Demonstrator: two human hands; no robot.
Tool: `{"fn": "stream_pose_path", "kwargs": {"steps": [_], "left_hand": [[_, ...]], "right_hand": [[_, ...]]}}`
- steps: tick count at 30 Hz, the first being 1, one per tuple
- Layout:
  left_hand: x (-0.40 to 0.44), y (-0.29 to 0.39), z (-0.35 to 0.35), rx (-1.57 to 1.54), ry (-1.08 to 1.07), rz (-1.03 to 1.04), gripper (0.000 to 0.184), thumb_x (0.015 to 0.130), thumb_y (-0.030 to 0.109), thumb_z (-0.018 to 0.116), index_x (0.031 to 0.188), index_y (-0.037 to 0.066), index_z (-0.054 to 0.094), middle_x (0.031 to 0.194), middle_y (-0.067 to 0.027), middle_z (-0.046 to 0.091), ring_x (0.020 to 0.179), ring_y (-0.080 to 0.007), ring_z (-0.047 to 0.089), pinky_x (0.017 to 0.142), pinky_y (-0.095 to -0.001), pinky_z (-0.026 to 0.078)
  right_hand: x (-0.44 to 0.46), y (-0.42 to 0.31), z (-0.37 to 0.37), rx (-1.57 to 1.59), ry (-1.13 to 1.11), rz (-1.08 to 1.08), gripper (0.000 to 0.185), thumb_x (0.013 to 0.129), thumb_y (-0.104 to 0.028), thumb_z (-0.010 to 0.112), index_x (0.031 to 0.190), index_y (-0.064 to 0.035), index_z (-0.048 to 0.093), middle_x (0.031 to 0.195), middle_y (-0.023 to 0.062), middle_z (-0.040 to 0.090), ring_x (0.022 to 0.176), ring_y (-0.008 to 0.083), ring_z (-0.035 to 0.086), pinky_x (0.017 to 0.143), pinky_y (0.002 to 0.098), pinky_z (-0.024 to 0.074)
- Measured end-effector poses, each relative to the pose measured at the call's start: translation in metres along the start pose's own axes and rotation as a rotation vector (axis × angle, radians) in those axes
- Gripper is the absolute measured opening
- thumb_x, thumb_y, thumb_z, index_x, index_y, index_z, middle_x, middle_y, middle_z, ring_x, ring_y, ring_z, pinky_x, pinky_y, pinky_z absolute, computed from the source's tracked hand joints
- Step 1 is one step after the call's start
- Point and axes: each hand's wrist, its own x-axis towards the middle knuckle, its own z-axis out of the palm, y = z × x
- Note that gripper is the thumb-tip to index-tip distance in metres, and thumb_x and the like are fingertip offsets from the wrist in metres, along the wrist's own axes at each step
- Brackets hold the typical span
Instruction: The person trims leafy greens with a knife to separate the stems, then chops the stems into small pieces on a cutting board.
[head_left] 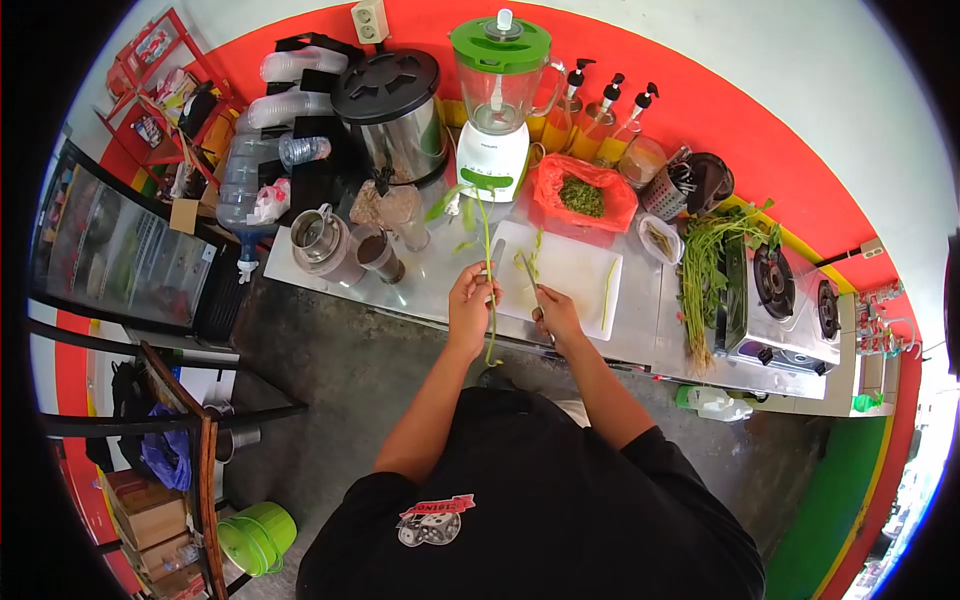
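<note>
My left hand (473, 300) is closed around a long green vegetable stem (488, 232). The stem stands out above and below the fist, with a few leaves near its upper end. In my right hand (557, 316) is a slim knife (529, 268), its blade pointing away from me over the white cutting board (570, 268). Some green leaf pieces lie by the blade, and a thin cut stem (608, 293) rests on the board's right side. Behind the board, an orange-red plastic bag (551, 205) holds chopped greens (581, 197).
A blender (492, 150) stands behind the board. Cups and a metal-lidded jar (316, 236) are on the left of the steel counter. To the right are a bunch of long-stemmed greens (706, 270) and a gas stove (785, 300). Pump bottles (596, 125) line the wall.
</note>
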Motion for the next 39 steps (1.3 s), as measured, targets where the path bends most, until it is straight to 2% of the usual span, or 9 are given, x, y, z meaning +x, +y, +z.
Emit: {"fn": "stream_pose_path", "kwargs": {"steps": [7, 10, 13, 14, 21, 26, 33, 37, 39], "left_hand": [[0.001, -0.001, 0.002, -0.145, 0.053, 0.021, 0.024, 0.103, 0.009, 0.048, 0.116, -0.002, 0.065, 0.076, 0.0032, 0.047, 0.064, -0.0066, 0.04, 0.06, -0.0225, 0.035], [0.001, 0.001, 0.001, 0.005, 0.037, 0.062, 0.024, 0.105, 0.019, 0.054, 0.115, 0.001, 0.066, 0.077, 0.0033, 0.052, 0.069, -0.0063, 0.047, 0.065, -0.0224, 0.039], [0.0, 0.003, 0.007, 0.0, 0.053, 0.099, 0.023, 0.104, 0.015, 0.056, 0.116, -0.002, 0.066, 0.08, 0.0007, 0.061, 0.074, -0.0057, 0.052, 0.069, -0.0219, 0.042], [0.001, 0.0, 0.004, 0.008, 0.019, 0.107, 0.023, 0.105, 0.014, 0.054, 0.118, -0.003, 0.065, 0.088, -0.003, 0.067, 0.08, -0.007, 0.056, 0.075, -0.0233, 0.045], [0.001, 0.003, 0.006, 0.066, -0.05, 0.139, 0.021, 0.105, 0.01, 0.05, 0.116, -0.001, 0.063, 0.089, -0.0046, 0.066, 0.083, -0.0091, 0.058, 0.078, -0.0248, 0.046], [0.004, 0.0, 0.004, 0.061, -0.07, 0.145, 0.02, 0.108, 0.016, 0.045, 0.104, 0.003, 0.059, 0.072, 0.0042, 0.04, 0.067, -0.0053, 0.036, 0.061, -0.024, 0.033], [0.001, 0.008, 0.011, 0.057, -0.102, 0.24, 0.016, 0.108, 0.018, 0.047, 0.108, 0.004, 0.055, 0.076, 0.0024, 0.049, 0.069, -0.0057, 0.042, 0.064, -0.0239, 0.037], [0.0, 0.008, 0.014, 0.029, -0.072, 0.239, 0.015, 0.107, 0.014, 0.048, 0.103, 0.003, 0.057, 0.087, 0.0, 0.058, 0.076, -0.007, 0.05, 0.073, -0.0245, 0.044], [0.002, 0.005, 0.012, 0.096, -0.075, 0.286, 0.014, 0.107, 0.014, 0.049, 0.104, 0.003, 0.057, 0.086, 0.0, 0.057, 0.077, -0.007, 0.051, 0.072, -0.0247, 0.044]], "right_hand": [[-0.028, -0.016, -0.009, -0.033, -0.082, -0.006, 0.036, 0.105, -0.027, 0.052, 0.132, -0.0038, 0.058, 0.064, 0.0042, 0.054, 0.046, 0.0083, 0.04, 0.042, 0.0249, 0.0303], [-0.05, -0.032, -0.002, 0.009, -0.086, -0.143, 0.033, 0.105, -0.026, 0.051, 0.128, -0.0036, 0.06, 0.063, 0.0026, 0.053, 0.047, 0.0079, 0.04, 0.043, 0.0241, 0.0302], [-0.066, -0.043, 0.006, 0.036, -0.136, -0.276, 0.031, 0.105, -0.024, 0.052, 0.125, -0.0022, 0.06, 0.062, 0.0014, 0.053, 0.049, 0.007, 0.041, 0.046, 0.0241, 0.0314], [-0.069, -0.046, 0.009, 0.033, -0.158, -0.341, 0.03, 0.105, -0.023, 0.054, 0.124, -0.0007, 0.06, 0.063, 0.0011, 0.053, 0.051, 0.0062, 0.042, 0.047, 0.0245, 0.0326], [-0.081, -0.068, 0.025, -0.002, -0.227, -0.364, 0.032, 0.103, -0.02, 0.057, 0.127, 0.0009, 0.058, 0.065, -0.0003, 0.053, 0.059, 0.0061, 0.046, 0.054, 0.0243, 0.0352], [-0.076, -0.068, 0.032, -0.057, -0.215, -0.425, 0.033, 0.102, -0.019, 0.058, 0.129, 0.0003, 0.058, 0.065, -0.0006, 0.053, 0.059, 0.0058, 0.045, 0.054, 0.024, 0.0345], [-0.078, -0.062, 0.041, -0.168, -0.19, -0.543, 0.033, 0.103, -0.018, 0.058, 0.131, 0.0003, 0.058, 0.066, 0.0003, 0.055, 0.06, 0.006, 0.046, 0.055, 0.0235, 0.0362], [-0.081, -0.064, 0.052, -0.07, -0.243, -0.494, 0.038, 0.105, -0.018, 0.052, 0.139, -0.0001, 0.052, 0.065, 0.0021, 0.054, 0.055, 0.0063, 0.046, 0.05, 0.0234, 0.0369], [-0.087, -0.07, 0.054, 0.141, -0.294, -0.339, 0.037, 0.105, -0.019, 0.053, 0.137, 0.0001, 0.054, 0.065, 0.002, 0.055, 0.052, 0.0062, 0.046, 0.048, 0.0235, 0.0364]]}}
